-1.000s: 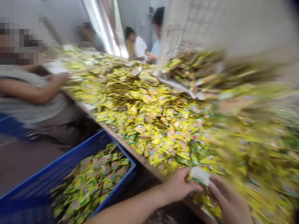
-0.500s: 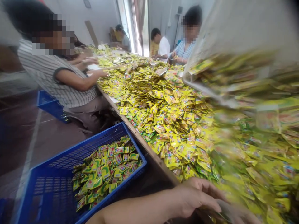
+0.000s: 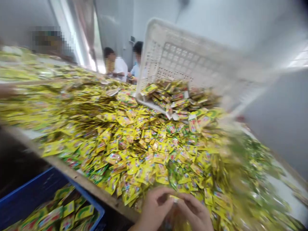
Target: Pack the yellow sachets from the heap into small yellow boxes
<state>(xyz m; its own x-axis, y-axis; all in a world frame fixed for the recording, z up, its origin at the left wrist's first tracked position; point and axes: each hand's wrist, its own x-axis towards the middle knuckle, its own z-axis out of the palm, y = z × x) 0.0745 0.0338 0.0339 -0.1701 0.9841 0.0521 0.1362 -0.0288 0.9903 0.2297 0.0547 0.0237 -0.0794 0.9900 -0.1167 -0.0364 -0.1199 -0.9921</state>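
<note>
My left hand (image 3: 154,205) and my right hand (image 3: 196,210) are close together at the bottom centre, at the near edge of the pile. Their fingertips pinch a small yellow packet (image 3: 175,198) from both sides; blur hides most of its detail. Under and around them spreads a deep heap of shiny yellow and green packets (image 3: 144,154) with coloured print. Beyond the hands, a white plastic basket (image 3: 207,57) lies tilted on the heap, its mouth facing me. Small yellow and brown cartons (image 3: 178,96) fill its lower side and reach its rim.
At lower left, below the table's wooden edge (image 3: 79,181), a blue crate (image 3: 29,186) holds yellow-green packs (image 3: 69,208). Several people sit along the far side, among them a person in white (image 3: 120,67). Bare white tabletop (image 3: 281,189) shows at the right.
The view has swung to the right, bringing the whole white basket into sight and moving the blue crate towards the lower left. Both hands now show together, fingertips meeting at the packet.
</note>
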